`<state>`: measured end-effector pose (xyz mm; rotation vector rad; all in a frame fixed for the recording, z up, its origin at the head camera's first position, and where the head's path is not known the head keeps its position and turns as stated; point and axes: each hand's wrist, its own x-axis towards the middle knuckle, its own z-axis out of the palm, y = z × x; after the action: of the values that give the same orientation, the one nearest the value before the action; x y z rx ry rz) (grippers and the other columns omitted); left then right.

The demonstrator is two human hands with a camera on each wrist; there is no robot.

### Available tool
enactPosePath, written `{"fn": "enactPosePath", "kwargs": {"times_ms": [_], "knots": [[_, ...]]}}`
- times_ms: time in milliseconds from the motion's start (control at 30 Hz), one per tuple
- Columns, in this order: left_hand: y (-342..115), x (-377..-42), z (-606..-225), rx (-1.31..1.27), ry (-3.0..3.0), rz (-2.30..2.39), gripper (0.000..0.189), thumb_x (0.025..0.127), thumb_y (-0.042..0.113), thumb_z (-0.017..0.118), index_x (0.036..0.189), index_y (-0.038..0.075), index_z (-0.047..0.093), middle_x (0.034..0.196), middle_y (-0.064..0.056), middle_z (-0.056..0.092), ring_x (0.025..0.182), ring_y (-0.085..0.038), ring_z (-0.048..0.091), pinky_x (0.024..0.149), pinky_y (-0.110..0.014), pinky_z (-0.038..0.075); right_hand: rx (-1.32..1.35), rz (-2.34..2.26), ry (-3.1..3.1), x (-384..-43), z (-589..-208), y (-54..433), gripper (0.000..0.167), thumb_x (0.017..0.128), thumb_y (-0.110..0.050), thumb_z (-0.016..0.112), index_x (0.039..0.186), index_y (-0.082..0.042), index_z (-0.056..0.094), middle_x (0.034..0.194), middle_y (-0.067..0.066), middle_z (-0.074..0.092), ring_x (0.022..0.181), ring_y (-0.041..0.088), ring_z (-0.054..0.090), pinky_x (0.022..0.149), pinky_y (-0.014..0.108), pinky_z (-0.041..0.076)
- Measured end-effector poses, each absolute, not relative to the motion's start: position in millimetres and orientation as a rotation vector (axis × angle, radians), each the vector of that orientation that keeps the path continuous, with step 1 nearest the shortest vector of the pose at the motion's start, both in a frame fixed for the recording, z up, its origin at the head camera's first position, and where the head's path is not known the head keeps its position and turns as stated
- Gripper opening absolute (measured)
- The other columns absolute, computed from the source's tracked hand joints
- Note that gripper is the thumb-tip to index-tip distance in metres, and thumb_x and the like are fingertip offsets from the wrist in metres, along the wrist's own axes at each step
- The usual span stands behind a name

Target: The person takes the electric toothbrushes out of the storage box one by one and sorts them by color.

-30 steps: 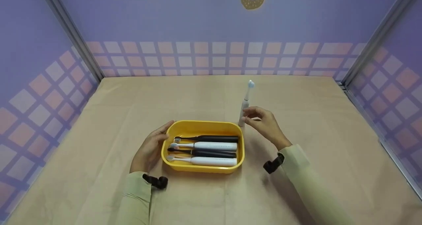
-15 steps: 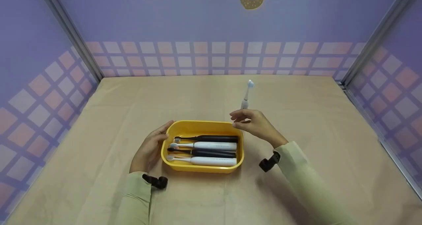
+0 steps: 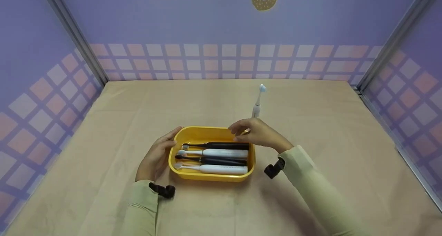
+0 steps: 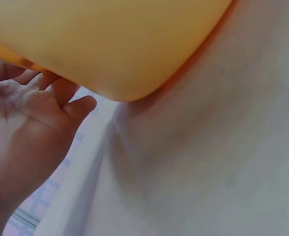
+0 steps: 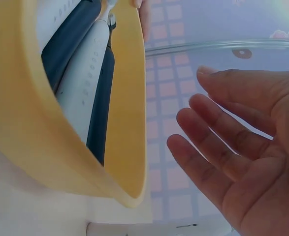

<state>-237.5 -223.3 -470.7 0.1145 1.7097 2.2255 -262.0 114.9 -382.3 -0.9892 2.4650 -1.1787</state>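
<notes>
A yellow bin (image 3: pixel 212 177) sits on the table. My left hand (image 3: pixel 157 160) grips its left end, thumb at the rim and fingers along the outer wall. Inside lie electric toothbrushes side by side, heads to the left: a black one (image 3: pixel 229 145), a white one (image 3: pixel 226 153), a second black one (image 3: pixel 224 161) and a second white one (image 3: pixel 224 169). My right hand (image 3: pixel 260 134) hovers over the bin's back right corner, fingers loosely bent and holding nothing. Behind it, a white electric toothbrush (image 3: pixel 256 111) stands upright on the table, its lower handle hidden by the hand.
A cream cloth (image 3: pixel 179 101) covers the table. Purple walls with a pink and white checked band (image 3: pixel 221 61) close off the back and sides, with metal posts (image 3: pixel 74 35) at the corners.
My right hand has let go of the upright white toothbrush and moved left and toward me, over the bin's corner. My left hand and the bin have stayed put.
</notes>
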Motion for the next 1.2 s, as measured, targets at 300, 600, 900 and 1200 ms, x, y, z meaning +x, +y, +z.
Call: {"fn": "enactPosePath", "kwargs": {"times_ms": [300,600,900,1200], "knots": [[-225.3,-237.0,-469.6,0.162,1.779,2.164,0.061,0.097,-0.001,0.03,0.155,0.01,0.016,0.162,-0.006,0.014,0.148,-0.024,0.019,0.116,-0.037,0.026,-1.043,-0.964,2.419,-262.1,-378.3,102.0,0.038,0.086,-0.008,0.069,0.123,0.0,0.064,0.116,0.018,0.067,0.101,0.026,0.066,0.089,0.034,0.056],[-225.0,-237.8,-470.6,0.161,1.751,2.184,0.061,0.096,-0.001,0.03,0.155,0.01,0.017,0.162,-0.005,0.014,0.148,-0.023,0.018,0.117,-0.035,0.025,-1.031,-0.773,2.441,-259.9,-377.7,87.2,0.036,0.083,-0.004,0.071,0.119,0.003,0.066,0.109,0.015,0.07,0.095,0.023,0.067,0.086,0.033,0.056],[-224.1,-237.6,-470.2,0.145,1.737,2.197,0.061,0.097,0.0,0.032,0.155,0.011,0.017,0.162,-0.003,0.015,0.148,-0.021,0.019,0.116,-0.032,0.027,-0.968,-0.697,2.402,-260.0,-380.8,79.5,0.036,0.083,-0.002,0.071,0.119,-0.001,0.067,0.108,0.012,0.071,0.099,0.023,0.067,0.085,0.033,0.057],[-224.2,-236.2,-470.0,0.162,1.712,2.207,0.059,0.099,0.002,0.032,0.156,0.012,0.016,0.162,-0.001,0.013,0.148,-0.018,0.017,0.117,-0.032,0.025,-0.886,-0.67,2.416,-259.2,-382.5,71.6,0.036,0.082,-0.002,0.071,0.117,-0.005,0.068,0.111,0.009,0.07,0.1,0.021,0.066,0.085,0.032,0.057]]}}
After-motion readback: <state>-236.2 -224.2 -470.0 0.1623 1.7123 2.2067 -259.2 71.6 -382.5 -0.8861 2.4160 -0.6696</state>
